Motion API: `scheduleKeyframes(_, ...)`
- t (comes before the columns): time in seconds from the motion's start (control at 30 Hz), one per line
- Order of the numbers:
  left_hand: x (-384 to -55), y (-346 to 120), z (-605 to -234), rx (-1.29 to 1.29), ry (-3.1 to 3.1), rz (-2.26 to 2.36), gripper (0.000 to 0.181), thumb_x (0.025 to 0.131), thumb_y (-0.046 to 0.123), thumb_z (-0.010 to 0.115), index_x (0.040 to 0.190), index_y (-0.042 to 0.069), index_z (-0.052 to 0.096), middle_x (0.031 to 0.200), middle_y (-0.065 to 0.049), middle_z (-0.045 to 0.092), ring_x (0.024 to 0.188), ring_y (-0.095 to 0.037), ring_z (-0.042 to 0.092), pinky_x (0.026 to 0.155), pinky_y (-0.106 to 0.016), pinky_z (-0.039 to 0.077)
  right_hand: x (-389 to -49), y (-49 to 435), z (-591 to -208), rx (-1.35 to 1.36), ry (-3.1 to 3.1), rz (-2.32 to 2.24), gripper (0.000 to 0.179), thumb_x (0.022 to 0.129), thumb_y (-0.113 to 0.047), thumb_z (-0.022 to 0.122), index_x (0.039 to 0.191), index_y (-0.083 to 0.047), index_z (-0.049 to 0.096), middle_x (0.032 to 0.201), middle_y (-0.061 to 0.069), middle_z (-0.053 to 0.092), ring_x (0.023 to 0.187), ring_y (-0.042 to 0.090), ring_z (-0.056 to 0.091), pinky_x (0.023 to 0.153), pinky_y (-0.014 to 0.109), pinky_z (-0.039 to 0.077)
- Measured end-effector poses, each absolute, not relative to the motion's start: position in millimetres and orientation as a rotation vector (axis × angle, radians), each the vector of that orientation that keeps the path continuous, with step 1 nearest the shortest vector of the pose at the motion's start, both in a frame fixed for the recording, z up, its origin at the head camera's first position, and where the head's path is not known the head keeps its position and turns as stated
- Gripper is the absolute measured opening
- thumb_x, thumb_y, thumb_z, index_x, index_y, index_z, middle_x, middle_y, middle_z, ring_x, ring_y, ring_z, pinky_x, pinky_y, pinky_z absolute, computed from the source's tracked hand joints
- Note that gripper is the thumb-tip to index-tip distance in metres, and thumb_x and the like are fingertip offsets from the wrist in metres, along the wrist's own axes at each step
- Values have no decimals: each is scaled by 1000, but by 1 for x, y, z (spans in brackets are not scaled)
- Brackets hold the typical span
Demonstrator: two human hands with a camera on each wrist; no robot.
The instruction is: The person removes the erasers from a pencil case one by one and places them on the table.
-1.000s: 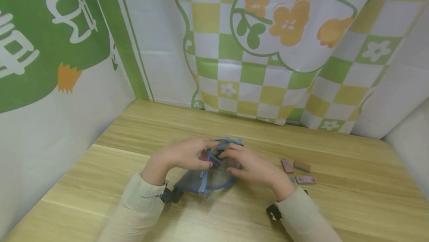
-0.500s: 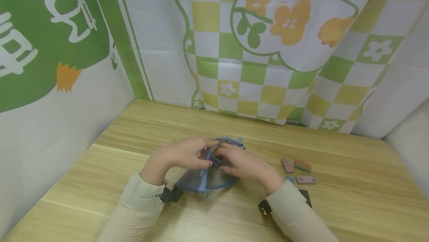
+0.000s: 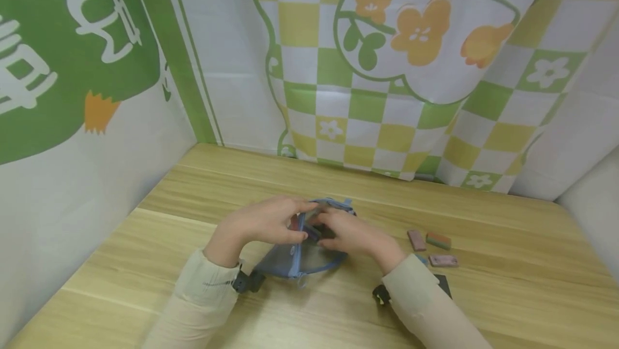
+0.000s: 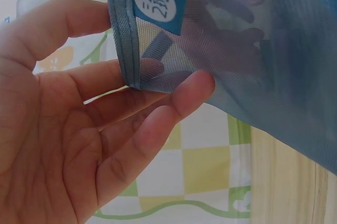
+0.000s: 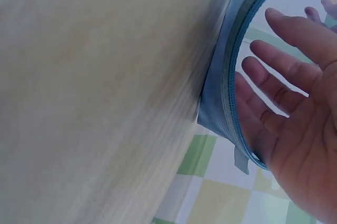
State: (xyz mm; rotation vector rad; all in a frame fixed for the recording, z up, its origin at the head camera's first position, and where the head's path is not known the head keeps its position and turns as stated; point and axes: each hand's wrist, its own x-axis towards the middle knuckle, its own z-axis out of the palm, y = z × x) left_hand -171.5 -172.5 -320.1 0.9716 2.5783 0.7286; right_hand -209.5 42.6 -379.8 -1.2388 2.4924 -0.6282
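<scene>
A blue-grey mesh zip pouch lies unzipped on the wooden table between my two hands. My left hand holds its left edge; in the left wrist view the thumb and fingers lie on both sides of the mesh, near a blue label with white print. My right hand reaches in through the opening. In the right wrist view its fingers are loosely spread past the blue zipper, with nothing seen in them. A dark small block shows inside the pouch. Its other contents are blurred by the mesh.
On the table to the right lie two pinkish small blocks, an orange-and-green block and a partly hidden blue piece. A dark flat thing shows beside the right sleeve. A checked curtain hangs behind.
My right hand has moved slightly left and deeper into the pouch opening, uncovering more of the dark flat thing by the sleeve. The left hand keeps its place on the pouch edge.
</scene>
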Motion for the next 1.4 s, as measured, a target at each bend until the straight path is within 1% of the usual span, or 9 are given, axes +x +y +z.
scheduleKeyframes(0.13, -172, -172, -321, 973, 2577, 728, 66, 90, 18, 60, 148, -6, 41, 141, -19, 53, 82, -11, 61, 67, -22, 49, -210, 41, -379, -1224, 2487, -609, 40, 92, -15, 70, 128, -1, 62, 141, 11, 54, 130, 28, 53, 108, 42, 45)
scheduleKeyframes(0.23, -172, -171, -320, 965, 2581, 716, 66, 90, 19, 61, 148, -5, 41, 140, -18, 54, 83, -11, 61, 67, -22, 49, -210, 40, -378, -1228, 2469, -616, 39, 91, -15, 71, 126, 0, 63, 139, 11, 55, 128, 28, 54, 107, 41, 46)
scheduleKeyframes(0.3, -172, -171, -320, 958, 2584, 707, 66, 90, 18, 61, 148, -5, 41, 139, -17, 55, 83, -11, 61, 68, -22, 49, -212, 40, -379, -1235, 2459, -620, 39, 90, -15, 72, 125, -1, 64, 135, 10, 56, 121, 26, 56, 102, 38, 48)
scheduleKeyframes(0.37, -172, -171, -320, 957, 2586, 701, 66, 90, 18, 61, 148, -5, 41, 140, -17, 55, 83, -11, 61, 68, -22, 49, -213, 40, -381, -1240, 2450, -622, 39, 90, -15, 72, 125, -1, 64, 128, 9, 59, 110, 22, 58, 94, 34, 51)
scheduleKeyframes(0.5, -172, -172, -320, 965, 2586, 705, 65, 90, 18, 60, 148, -5, 41, 141, -18, 54, 83, -11, 60, 68, -22, 49, -216, 39, -383, -1249, 2433, -624, 40, 90, -15, 72, 127, -2, 63, 114, 7, 58, 91, 16, 51, 78, 26, 47)
scheduleKeyframes(0.63, -172, -172, -321, 977, 2583, 715, 65, 90, 17, 61, 147, -7, 42, 140, -18, 54, 83, -11, 61, 69, -22, 49, -218, 38, -383, -1254, 2418, -619, 43, 90, -15, 72, 129, -1, 61, 109, 5, 59, 87, 14, 50, 75, 24, 46)
scheduleKeyframes(0.9, -173, -172, -321, 982, 2582, 735, 64, 88, 16, 60, 146, -6, 43, 138, -17, 56, 83, -9, 60, 67, -22, 50, -223, 34, -384, -1257, 2420, -563, 50, 88, -10, 73, 135, -3, 58, 91, 1, 58, 76, 12, 48, 67, 23, 43)
scheduleKeyframes(1.1, -174, -173, -320, 950, 2586, 735, 64, 89, 16, 61, 147, -5, 42, 142, -17, 54, 83, -8, 60, 67, -22, 50, -224, 33, -384, -1262, 2427, -530, 53, 87, -10, 74, 137, -7, 56, 87, 0, 56, 74, 10, 47, 66, 23, 43)
scheduleKeyframes(1.4, -173, -173, -319, 927, 2578, 743, 65, 90, 18, 62, 148, -4, 42, 145, -17, 52, 85, -10, 61, 67, -22, 49, -223, 35, -384, -1234, 2364, -556, 56, 84, -12, 78, 135, -11, 56, 87, 1, 56, 72, 9, 45, 65, 22, 42)
